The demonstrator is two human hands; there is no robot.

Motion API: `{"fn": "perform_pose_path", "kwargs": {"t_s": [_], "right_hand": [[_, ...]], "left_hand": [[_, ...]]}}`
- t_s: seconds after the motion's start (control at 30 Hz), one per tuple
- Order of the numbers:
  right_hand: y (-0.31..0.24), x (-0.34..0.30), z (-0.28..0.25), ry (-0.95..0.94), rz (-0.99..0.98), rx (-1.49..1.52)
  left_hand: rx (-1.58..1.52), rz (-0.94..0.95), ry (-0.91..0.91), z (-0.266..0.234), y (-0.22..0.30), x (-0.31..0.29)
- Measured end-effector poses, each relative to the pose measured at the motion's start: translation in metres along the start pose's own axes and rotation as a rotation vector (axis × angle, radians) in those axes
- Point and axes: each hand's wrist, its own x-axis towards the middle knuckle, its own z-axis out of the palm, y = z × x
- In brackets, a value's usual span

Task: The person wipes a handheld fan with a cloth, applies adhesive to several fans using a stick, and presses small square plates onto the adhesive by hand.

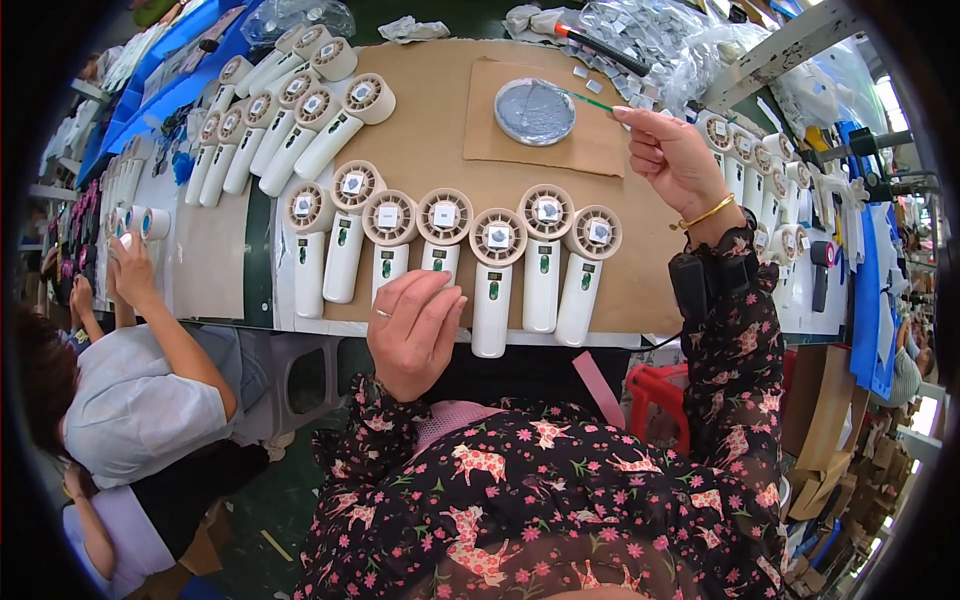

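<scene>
My right hand pinches a thin green stick at the upper right. The stick's far end rests over a round dish of grey paste. In front of me stands a row of white handheld fans with round beige heads, among them a fan at the row's near edge. Square white pads sit on their heads, several with a grey smear. My left hand hovers with fingers loosely stretched beside the handle of a middle fan; whether it touches that handle I cannot tell.
Under the dish lies a cardboard piece. More fans lie in rows at the back left, others at the right. Small grey squares and plastic bags crowd the far edge, by an orange-tipped black tool. A co-worker sits left.
</scene>
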Motion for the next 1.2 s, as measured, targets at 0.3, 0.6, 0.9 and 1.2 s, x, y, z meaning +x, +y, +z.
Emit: {"fn": "perform_pose_path", "kwargs": {"t_s": [0.3, 0.6, 0.9, 1.2], "right_hand": [[0.022, 0.005, -0.029, 0.123, 0.103, -0.031], [-0.011, -0.009, -0.008, 0.065, 0.019, 0.036], [-0.018, -0.049, 0.030, -0.023, 0.015, 0.018], [0.009, -0.073, 0.064, -0.169, 0.034, -0.128]], "left_hand": [[-0.012, 0.000, 0.021, 0.003, -0.001, 0.001], [-0.003, 0.003, 0.024, 0.002, 0.000, 0.000], [0.002, -0.002, 0.038, 0.004, -0.001, -0.002], [-0.006, 0.000, 0.041, 0.001, -0.005, 0.002]]}}
